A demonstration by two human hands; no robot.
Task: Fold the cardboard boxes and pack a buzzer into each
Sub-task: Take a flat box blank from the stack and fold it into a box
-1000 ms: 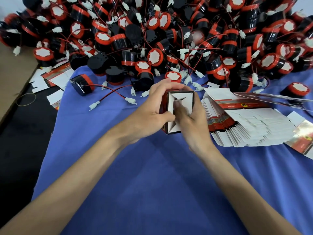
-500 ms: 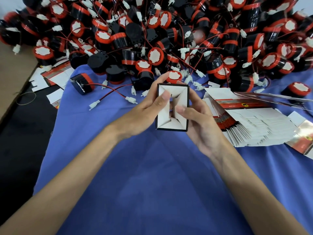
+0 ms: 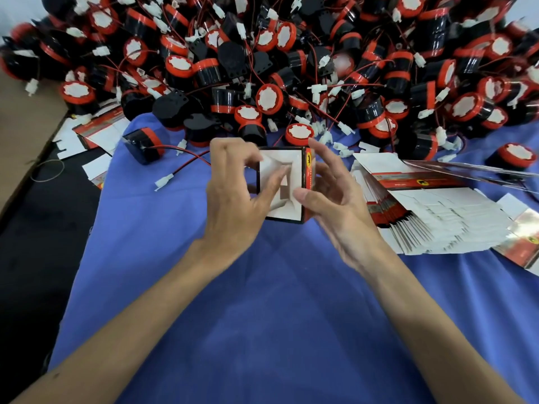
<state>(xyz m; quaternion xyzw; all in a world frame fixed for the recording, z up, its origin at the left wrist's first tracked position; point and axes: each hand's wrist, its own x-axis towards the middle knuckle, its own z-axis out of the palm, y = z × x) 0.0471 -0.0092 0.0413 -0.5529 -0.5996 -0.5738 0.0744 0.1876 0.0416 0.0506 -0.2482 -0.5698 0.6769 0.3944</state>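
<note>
While the left hand (image 3: 233,199) keeps no gap in its grip, clamped on the cardboard box (image 3: 294,170) with the thumb on the white flaps, the right hand (image 3: 338,199) pinches the box's red side. The box sits between both hands over the blue surface (image 3: 262,316). The buzzer heap (image 3: 291,68) lies at 12 o'clock and the flat boxes (image 3: 437,223) at 3 o'clock.

The buzzers (image 3: 268,97) were black with red rims and white faces, their wires (image 3: 186,151) red and black, their plugs (image 3: 164,181) white. The box (image 3: 287,182) was white inside with black edges and a red side bearing a yellow emblem. The flat boxes (image 3: 437,217) were white with red bands, on a blue cloth (image 3: 277,316).
</note>
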